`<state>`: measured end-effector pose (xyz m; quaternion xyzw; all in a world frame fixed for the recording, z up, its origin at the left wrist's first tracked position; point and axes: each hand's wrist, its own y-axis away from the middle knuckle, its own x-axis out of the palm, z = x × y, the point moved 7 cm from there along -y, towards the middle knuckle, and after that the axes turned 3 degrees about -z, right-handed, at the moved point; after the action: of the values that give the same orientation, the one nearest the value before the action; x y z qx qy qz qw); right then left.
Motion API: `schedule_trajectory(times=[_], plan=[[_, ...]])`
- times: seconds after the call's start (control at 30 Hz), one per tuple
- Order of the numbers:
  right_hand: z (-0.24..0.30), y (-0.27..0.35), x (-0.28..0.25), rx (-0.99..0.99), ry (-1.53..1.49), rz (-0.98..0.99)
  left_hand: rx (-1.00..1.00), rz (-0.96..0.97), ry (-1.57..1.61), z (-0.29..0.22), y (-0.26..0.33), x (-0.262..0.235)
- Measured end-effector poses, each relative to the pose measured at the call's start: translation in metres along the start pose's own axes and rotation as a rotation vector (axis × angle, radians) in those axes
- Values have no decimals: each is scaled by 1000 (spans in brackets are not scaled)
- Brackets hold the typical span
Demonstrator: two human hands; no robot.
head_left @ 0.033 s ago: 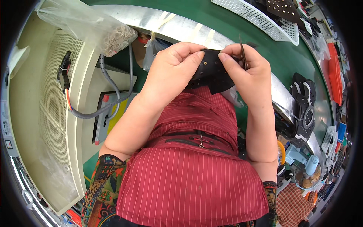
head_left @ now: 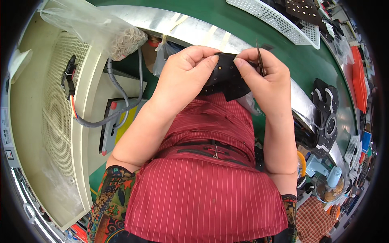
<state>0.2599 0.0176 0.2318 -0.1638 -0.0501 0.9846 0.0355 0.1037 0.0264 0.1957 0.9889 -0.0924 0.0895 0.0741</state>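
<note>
A floppy black piece of material (head_left: 227, 77) with small holes and a gold-coloured eyelet hangs between my two hands in front of the red striped apron (head_left: 210, 194). My left hand (head_left: 188, 73) pinches its upper left edge between thumb and fingertips. At the upper right edge, my right hand (head_left: 265, 71) pinches it the same way. A slim, dark, pointed metal tool (head_left: 259, 60), seen nearly edge-on, is tucked in the fingers of my right hand with its tip upward; its exact kind cannot be made out. My palms hide part of the material's edges.
A cream metal housing with mesh (head_left: 67, 109) and a grey cable (head_left: 109, 121) stand at left, beside a plastic bag of cord (head_left: 127, 42). The green bench's metal edge (head_left: 198, 30) curves ahead. A white perforated basket (head_left: 279, 20) and black studded pieces (head_left: 324, 117) lie on the right.
</note>
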Motion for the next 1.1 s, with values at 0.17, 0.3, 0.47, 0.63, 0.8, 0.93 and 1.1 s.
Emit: schedule_trajectory(times=[0.17, 0.3, 0.47, 0.63, 0.8, 0.93, 1.1], plan=[[8, 5, 3, 4, 11, 45, -31, -4, 28, -1, 0, 0], [11, 6, 7, 45, -57, 111, -39, 5, -1, -5, 0, 2], [9, 1, 5, 78, -90, 124, -23, 24, 34, -5, -1, 3], [9, -3, 4, 107, -57, 112, -51, 56, 101, -5, 0, 7], [6, -1, 7, 98, -70, 116, -67, 30, 81, -2, 0, 5], [4, 0, 7, 117, -124, 109, -70, 7, 102, 0, -2, 4], [4, 0, 7, 100, -121, 108, -90, 21, 50, 0, -1, 3]])
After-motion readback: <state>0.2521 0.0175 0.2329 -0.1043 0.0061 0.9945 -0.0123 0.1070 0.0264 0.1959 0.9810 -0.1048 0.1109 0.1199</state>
